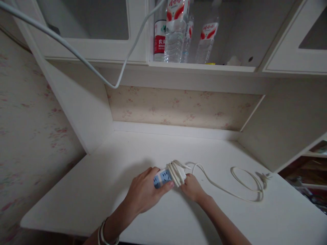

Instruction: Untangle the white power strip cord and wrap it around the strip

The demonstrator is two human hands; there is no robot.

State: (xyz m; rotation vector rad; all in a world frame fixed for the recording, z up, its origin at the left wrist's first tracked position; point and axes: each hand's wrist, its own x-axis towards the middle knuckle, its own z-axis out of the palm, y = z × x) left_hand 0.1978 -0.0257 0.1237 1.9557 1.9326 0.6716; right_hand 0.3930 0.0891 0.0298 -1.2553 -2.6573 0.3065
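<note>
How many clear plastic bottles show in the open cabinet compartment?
4 visible: a clear plastic bottle with a red label far left; a white-and-red-labelled clear bottle beside it; a second such bottle partly behind that; a third such bottle farther right. Others may be hidden.

Most room lies to the left and behind; the cord blocks the right.
A broad stretch of surface [94,185] lies open left of the left hand [146,190], and another runs behind the strip [162,178] to the back wall [176,107], reachable through the gap beneath the cupboard [94,52]. On the right, the cord [230,193] trails from beside the right hand [191,187] into a loop near the right panel [286,115], so a hand sliding that way would meet it. The left panel [76,105] bounds the rear left. Above, a cable [76,53] dips across the cupboard front, and bottles [176,37] crowd the shelf's left half.
</note>
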